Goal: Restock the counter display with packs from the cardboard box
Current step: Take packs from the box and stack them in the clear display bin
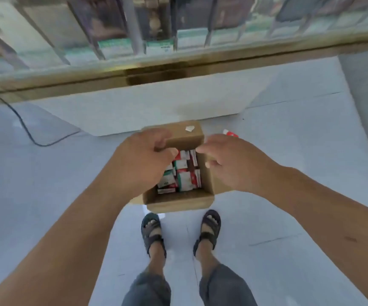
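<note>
Packs (184, 175) are right under your hands, down inside the cardboard box (178, 202). They are red, green and white, and they are packed close together in rows.

Your left hand (143, 160) is closed around the far flap (185, 134) of the box. The fingers curl over its edge and the thumb is tucked under it. Your right hand (229, 160) is by the right corner of that same flap. Its fingers are loosely bent and it holds nothing you can see. One fingertip is very close to the flap, but you cannot tell if it touches.

The open top of the box is between your two hands and a little nearer to you than they are. The long side of the box runs from your feet toward the counter. Your left hand covers some of the packs on that side. The packs on the right are plain to see, just beside your right hand. That hand is free, so it looks like the better one to reach down and pick a pack.

The box is low down, just past your sandals (152, 230). Above it, past the white base, is the counter display (156, 47). It is blurry, but green and white packs show in its slots. One loose pack (230, 133) lies on the floor past your right hand. A black cable (24, 127) runs across the floor on the left.
</note>
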A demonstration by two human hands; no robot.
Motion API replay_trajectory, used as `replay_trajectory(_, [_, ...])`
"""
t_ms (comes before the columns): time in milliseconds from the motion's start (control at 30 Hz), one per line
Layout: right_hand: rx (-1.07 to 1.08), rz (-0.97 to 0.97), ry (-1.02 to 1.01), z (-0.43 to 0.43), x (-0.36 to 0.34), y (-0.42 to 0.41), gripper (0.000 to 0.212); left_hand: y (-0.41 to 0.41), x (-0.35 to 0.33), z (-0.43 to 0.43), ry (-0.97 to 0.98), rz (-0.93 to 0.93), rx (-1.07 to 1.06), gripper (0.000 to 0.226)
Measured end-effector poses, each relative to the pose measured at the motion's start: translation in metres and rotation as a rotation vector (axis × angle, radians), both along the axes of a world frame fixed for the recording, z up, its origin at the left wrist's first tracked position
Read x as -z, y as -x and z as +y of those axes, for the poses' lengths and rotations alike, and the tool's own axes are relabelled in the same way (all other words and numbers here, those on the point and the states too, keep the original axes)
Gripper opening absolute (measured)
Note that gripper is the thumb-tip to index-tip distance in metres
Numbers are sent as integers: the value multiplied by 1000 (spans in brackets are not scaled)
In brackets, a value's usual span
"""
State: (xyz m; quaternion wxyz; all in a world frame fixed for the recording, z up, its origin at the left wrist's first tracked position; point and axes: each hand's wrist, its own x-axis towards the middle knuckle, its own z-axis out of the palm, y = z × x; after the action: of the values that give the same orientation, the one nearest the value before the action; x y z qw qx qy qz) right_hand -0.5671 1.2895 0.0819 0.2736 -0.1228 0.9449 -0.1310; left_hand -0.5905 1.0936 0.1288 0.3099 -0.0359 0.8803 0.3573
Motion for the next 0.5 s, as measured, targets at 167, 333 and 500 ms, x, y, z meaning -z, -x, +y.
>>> replay_trajectory(167, [-54, -83, -14, -9, 142, 3, 21, -12, 116, -6, 74, -81, -12, 39])
replay_trajectory(333, [-106, -114, -102, -40, 294, 16, 37, -26, 242, -15, 192, -115, 156, 42])
replay_trajectory(500, [-132, -126, -223, -78, 423, 53, 51, -23, 344, -16, 249, -91, 263, 48])
